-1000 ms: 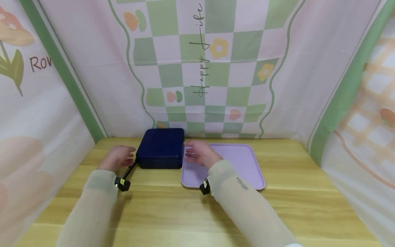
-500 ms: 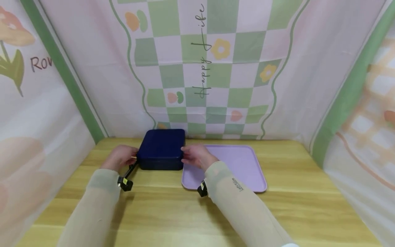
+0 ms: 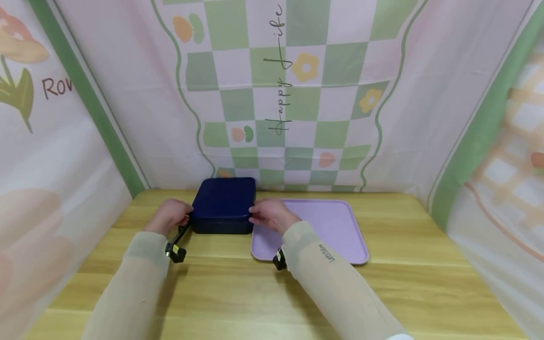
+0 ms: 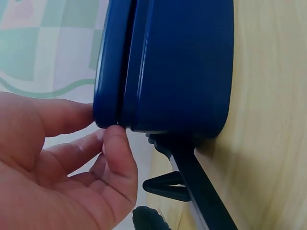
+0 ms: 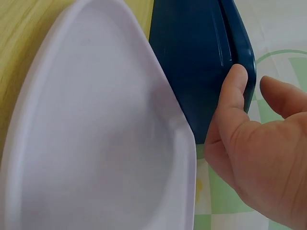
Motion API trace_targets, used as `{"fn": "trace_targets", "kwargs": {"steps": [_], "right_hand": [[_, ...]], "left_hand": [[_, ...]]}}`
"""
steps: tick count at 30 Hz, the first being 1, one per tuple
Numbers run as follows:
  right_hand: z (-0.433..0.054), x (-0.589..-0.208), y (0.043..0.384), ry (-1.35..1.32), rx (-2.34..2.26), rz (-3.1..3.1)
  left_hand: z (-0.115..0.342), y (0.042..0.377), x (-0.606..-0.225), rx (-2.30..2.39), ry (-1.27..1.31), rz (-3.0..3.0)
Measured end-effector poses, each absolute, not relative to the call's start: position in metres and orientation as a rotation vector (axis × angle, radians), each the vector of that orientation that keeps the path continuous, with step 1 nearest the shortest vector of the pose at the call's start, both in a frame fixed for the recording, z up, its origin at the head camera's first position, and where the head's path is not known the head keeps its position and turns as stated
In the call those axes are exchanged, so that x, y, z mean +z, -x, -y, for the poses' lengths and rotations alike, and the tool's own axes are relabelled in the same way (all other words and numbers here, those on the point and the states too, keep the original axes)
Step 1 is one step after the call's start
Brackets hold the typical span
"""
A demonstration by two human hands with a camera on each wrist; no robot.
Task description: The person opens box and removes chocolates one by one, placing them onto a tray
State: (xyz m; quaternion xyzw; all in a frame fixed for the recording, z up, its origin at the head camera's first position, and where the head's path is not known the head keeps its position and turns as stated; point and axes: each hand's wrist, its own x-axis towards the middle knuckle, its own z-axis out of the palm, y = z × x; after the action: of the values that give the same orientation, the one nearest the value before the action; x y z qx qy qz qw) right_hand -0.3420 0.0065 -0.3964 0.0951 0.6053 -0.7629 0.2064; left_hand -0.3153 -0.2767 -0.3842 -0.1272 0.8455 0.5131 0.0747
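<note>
A dark blue lidded box (image 3: 224, 200) stands at the back of the table, and a seam runs below its lid (image 4: 112, 62). In the left wrist view my left hand (image 4: 72, 163) has its thumb and a curled finger at the lid's corner, pinching its edge. At the box's right side is my right hand (image 3: 272, 215). In the right wrist view its index fingertip touches the seam, while the thumb stands a little apart from the lid. The inside of the box is hidden.
A lilac tray (image 3: 327, 226) lies right of the box, close against it and partly beneath my right arm. A black bar (image 4: 199, 177) with a clip-like part lies beside my left hand, its end near the box. A patterned curtain (image 3: 297, 104) hangs behind the wooden table (image 3: 238, 302).
Both hands have come in from beside the box to touch its lid edge at left and right. The box stands about where it was, with its lid on.
</note>
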Motion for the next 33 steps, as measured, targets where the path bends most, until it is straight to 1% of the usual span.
{"fn": "trace_targets", "kwargs": {"steps": [5,12,15,19,23,33], "right_hand": [[-0.006,-0.398,0.343,-0.272,-2.113,-1.699],[-0.012,-0.398,0.343,-0.272,-2.097,-1.726],[-0.017,-0.397,0.341,-0.272,-2.101,-1.699],[-0.024,-0.396,0.342,-0.272,-2.105,-1.647],[-0.03,-0.394,0.342,-0.229,-2.089,-1.638],[-0.043,-0.386,0.334,-0.083,-1.957,-1.81]], "left_hand": [[0.28,0.314,-0.38,1.51,0.299,-2.573],[0.277,0.31,-0.373,1.699,0.318,-2.421],[0.277,0.307,-0.371,1.809,0.266,-2.306],[0.278,0.301,-0.367,1.845,0.157,-2.236],[0.278,0.292,-0.363,1.844,0.099,-2.204],[0.28,0.273,-0.356,1.743,0.059,-2.165]]}}
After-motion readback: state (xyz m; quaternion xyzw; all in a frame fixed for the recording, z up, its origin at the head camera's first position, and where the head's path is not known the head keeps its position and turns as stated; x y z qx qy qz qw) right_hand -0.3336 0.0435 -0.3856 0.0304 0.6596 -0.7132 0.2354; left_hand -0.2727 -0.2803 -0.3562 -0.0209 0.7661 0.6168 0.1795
